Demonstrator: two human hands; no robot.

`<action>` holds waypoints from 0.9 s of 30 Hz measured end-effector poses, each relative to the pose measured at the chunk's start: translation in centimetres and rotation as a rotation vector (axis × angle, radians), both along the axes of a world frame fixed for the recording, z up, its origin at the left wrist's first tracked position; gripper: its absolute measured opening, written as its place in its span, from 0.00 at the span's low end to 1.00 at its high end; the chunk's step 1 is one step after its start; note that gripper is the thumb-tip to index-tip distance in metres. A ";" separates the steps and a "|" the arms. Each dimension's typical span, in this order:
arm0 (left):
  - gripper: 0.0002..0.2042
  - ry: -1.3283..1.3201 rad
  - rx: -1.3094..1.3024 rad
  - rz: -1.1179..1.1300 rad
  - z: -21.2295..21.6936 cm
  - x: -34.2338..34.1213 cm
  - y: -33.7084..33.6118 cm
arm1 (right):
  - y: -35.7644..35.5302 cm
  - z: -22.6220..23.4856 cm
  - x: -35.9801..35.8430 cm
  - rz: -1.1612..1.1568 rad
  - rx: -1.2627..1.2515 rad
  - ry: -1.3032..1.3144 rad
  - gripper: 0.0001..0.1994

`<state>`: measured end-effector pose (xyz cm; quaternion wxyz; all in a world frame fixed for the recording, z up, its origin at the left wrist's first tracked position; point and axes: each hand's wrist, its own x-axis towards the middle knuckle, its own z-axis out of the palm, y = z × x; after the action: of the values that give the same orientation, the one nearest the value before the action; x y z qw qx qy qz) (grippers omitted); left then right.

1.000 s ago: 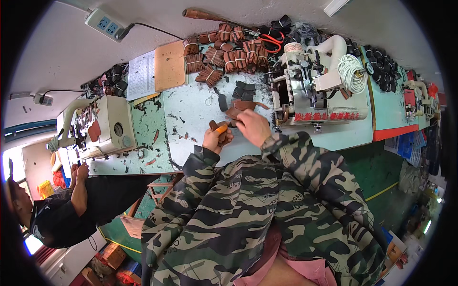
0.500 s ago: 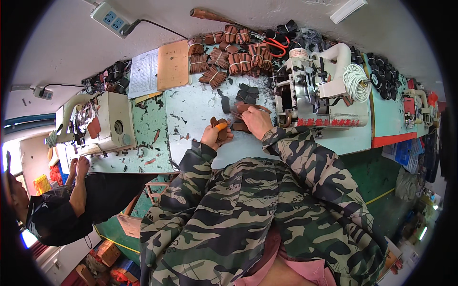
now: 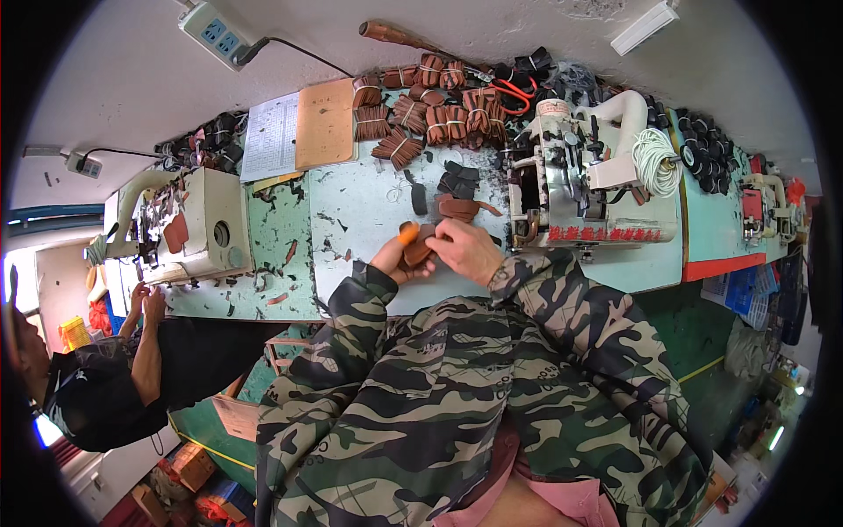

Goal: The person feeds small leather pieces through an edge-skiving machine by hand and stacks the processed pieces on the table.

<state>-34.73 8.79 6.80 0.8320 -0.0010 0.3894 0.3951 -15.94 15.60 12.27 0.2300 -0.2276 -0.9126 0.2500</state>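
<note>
Close to the table's near edge, my left hand (image 3: 397, 256) is closed around brown leather pieces (image 3: 419, 249). An orange cover sits on one of its digits. My right hand (image 3: 469, 252) meets it from the right, fingertips pinched on the edge of a leather piece at the left hand. How many pieces are held cannot be made out. Just beyond my hands lie loose brown leather pieces (image 3: 458, 208). Black pieces (image 3: 457, 180) rest behind them, with a single dark strip (image 3: 417, 195) to their left.
Banded brown bundles (image 3: 410, 112) line the back, near red-handled scissors (image 3: 516, 95) and a wooden-handled tool (image 3: 386, 33). A machine (image 3: 580, 189) stands at right; another (image 3: 198, 224) at left, where a co-worker's hands (image 3: 147, 303) are. Papers (image 3: 270, 136) lie beside a tan folder (image 3: 323, 123).
My right hand has drawn back from the loose brown pieces toward my left hand, and its fingertips now pinch a leather piece there. The loose pieces stay on the table.
</note>
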 end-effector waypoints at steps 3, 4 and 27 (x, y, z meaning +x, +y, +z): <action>0.14 0.043 0.134 -0.042 -0.3 0.0 -0.9 | -1.5 0.5 0.6 -0.054 -0.294 -0.019 0.11; 0.13 0.123 0.164 0.007 -0.4 0.0 -1.2 | -1.9 -0.4 0.8 -0.047 -0.295 -0.016 0.11; 0.29 0.308 0.553 0.007 16.0 31.7 5.0 | -1.3 10.3 27.3 -0.417 -1.089 0.618 0.11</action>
<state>-3.03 13.75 22.81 0.7308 0.2838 0.3886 0.4842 11.36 14.31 22.53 0.3768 -0.4011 -0.4844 0.6800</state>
